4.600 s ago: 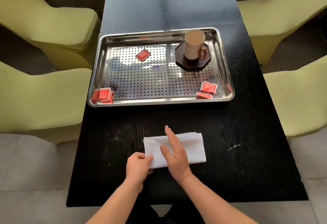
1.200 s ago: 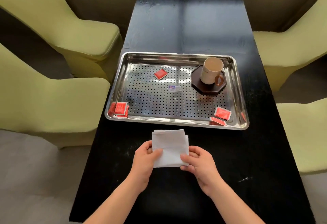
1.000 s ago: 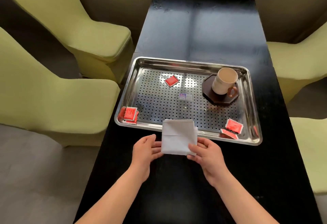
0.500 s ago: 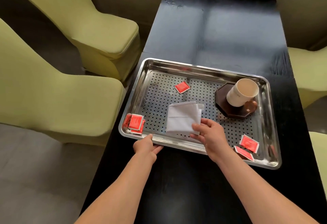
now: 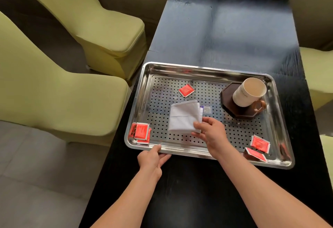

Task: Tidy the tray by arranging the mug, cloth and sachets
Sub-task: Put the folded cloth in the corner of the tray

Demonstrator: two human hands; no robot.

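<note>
Few jobs are done: the left hand (image 5: 151, 157) rests with loose fingers on the near edge of the tray (image 5: 189, 151), beside a heap of sachets (image 5: 141, 132) in the near left corner. One sachet (image 5: 186, 90) lies by the far edge, and the folded cloth (image 5: 183, 116) is in the middle, pinched at its near corner by the right hand (image 5: 210, 134). The mug (image 5: 249, 92) sits on its coaster (image 5: 228, 99) in the far right corner and two sachets (image 5: 260, 143) lie near right, so gathering sachets looks left to do.
</note>
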